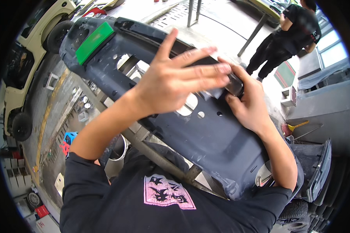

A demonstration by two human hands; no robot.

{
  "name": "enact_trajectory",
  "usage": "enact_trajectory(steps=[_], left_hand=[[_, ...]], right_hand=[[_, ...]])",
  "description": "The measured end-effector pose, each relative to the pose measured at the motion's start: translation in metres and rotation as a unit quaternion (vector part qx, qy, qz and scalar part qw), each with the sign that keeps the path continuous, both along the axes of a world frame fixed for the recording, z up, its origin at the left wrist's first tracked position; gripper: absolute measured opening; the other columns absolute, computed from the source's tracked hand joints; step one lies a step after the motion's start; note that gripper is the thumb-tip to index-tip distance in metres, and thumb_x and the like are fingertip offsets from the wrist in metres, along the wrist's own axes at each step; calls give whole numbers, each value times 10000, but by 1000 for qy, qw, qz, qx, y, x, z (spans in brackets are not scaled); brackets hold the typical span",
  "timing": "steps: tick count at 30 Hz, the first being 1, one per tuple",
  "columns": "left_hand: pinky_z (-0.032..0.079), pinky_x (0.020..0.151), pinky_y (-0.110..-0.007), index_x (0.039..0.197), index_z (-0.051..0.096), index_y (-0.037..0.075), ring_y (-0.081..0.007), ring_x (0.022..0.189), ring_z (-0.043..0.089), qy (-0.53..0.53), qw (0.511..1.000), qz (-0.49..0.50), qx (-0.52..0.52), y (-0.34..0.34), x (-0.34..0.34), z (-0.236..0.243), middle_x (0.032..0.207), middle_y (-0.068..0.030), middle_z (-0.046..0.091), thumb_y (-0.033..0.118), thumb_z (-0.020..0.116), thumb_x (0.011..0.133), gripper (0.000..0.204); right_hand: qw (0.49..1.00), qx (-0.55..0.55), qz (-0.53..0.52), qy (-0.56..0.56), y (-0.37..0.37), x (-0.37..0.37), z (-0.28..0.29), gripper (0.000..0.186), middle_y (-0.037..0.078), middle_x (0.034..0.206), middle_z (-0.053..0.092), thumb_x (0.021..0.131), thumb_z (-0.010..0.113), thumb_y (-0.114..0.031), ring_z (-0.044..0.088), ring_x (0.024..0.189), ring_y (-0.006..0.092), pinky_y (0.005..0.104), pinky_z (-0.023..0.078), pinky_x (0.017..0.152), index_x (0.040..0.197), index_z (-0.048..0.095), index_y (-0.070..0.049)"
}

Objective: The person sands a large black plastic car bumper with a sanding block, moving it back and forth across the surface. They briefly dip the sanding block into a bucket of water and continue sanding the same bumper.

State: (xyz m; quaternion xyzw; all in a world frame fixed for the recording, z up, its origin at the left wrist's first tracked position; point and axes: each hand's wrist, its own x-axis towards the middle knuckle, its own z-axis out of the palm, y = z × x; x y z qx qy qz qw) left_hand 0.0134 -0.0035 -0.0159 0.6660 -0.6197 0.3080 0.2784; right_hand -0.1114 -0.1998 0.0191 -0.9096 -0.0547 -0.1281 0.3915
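A large dark car bumper [206, 132] lies across a metal stand in front of me, its surface dusty and pierced by several openings. Above its middle, my left hand [173, 79] is open with fingers spread, the fingertips reaching toward my right hand. My right hand [251, 99] is closed around a small, dark, glossy thing with rounded corners [235, 86]; its exact kind cannot be made out, and the left fingers partly cover it. On the bumper's far left end rests a long green block [95, 42].
The stand's metal rail [155, 155] runs close to my body. A bucket [118, 148] stands below it. Another person [284, 37] is standing at the far right. A beige vehicle [25, 66] is at the left, and a broom [293, 127] lies at the right.
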Motion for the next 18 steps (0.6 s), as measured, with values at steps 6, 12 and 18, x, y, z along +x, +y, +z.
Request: enact_trajectory(steps=[6,12,18], left_hand=[[84,1234,-541,1209,758,193,-230,1328,577,56,998,36,-18,-2,-16,-4,1310,11,700,-8,574,854,447],[101,1234,-532,1141,784,226,-221,1333,575,-27,997,73,-4,10,5,5,1280,35,714,72,611,896,337],[143,1218,-557,1148,778,234,-250,1343,570,-27,999,28,16,-6,-1,7,1281,14,716,22,552,936,376]], right_hand=[[1000,-4,-2,-23,-18,-35,-2,710,237,1204,673,685,528,104,655,1186,343,350,455,1039,1386,560,-7],[998,0,17,-54,-15,-16,-7,718,230,1170,679,668,554,99,670,1132,361,348,474,1007,1378,562,-6],[998,8,23,-49,-14,-15,-9,712,228,1144,682,675,563,91,674,1095,367,360,493,972,1378,562,-17]])
